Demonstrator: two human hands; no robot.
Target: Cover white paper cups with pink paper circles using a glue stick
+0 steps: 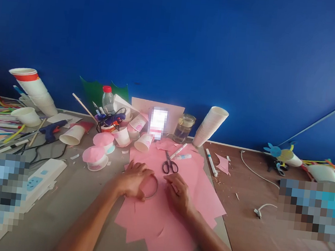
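Observation:
My left hand point(135, 180) rests on the pink paper point(168, 226) with its fingers and thumb curved round a thin greyish ring point(156, 189) that lies flat. Pink paper shows through the middle of the ring. Just right of it is my right hand point(179, 193), its fingers curled and pinched together. What that hand holds, if anything, is too small to make out. Dark-handled scissors point(170, 166) lie on the paper beyond the right hand. A white pen point(179, 153) and a small glue tube point(183, 156) lie near the scissors.
Pink-topped paper cups point(95, 158) stand to the left, near a power strip point(32, 184) and a blue glue gun point(52, 128). A glass jar point(184, 128) and a leaning cup stack point(211, 126) are at the back. A marker point(211, 162) and white cable point(258, 176) lie right.

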